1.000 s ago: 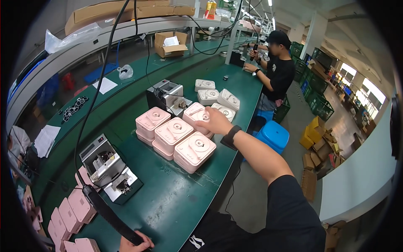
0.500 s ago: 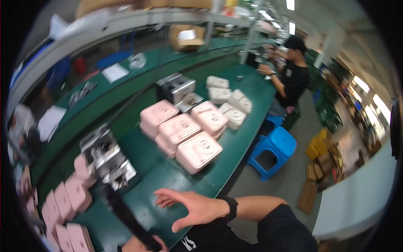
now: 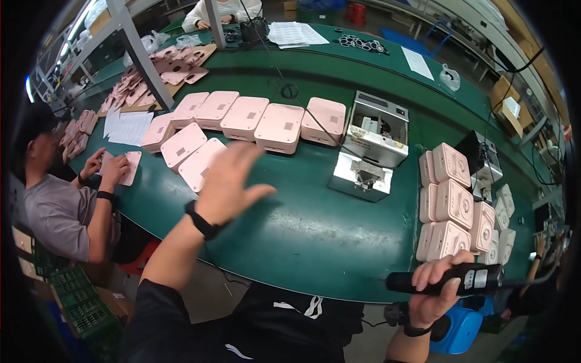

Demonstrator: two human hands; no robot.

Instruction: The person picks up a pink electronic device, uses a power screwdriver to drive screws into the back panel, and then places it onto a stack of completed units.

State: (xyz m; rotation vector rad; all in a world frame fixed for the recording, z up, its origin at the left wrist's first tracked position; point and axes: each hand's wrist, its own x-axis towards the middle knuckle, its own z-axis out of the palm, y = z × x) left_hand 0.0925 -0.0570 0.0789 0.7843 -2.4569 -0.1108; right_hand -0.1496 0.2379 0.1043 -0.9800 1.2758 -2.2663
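My left hand [image 3: 229,184], with fingers and thumb spread, reaches over the green bench beside the nearest pink plastic box [image 3: 195,166]. It is blurred and covers part of that box; whether it touches cannot be told. A black electric screwdriver [image 3: 478,279] lies in my right hand [image 3: 433,293], fingers wrapped round its barrel. It is held nearly level at the bench's front edge, bit pointing left, cable running off to the right. Several more pink boxes [image 3: 245,116] stand in a bent row behind my left hand, screw-corner faces up.
A metal-cased machine [image 3: 378,130] with a silver front block [image 3: 361,175] stands at mid-bench. Stacked pink boxes [image 3: 454,202] and white boxes [image 3: 505,212] stand to the right. A co-worker [image 3: 63,199] handles a pink part at left. A blue stool [image 3: 463,330] is below my right hand.
My view has swung left. The screwdriver, held earlier by my left hand, is now in my right hand. My left hand has moved to the pink boxes on the left.
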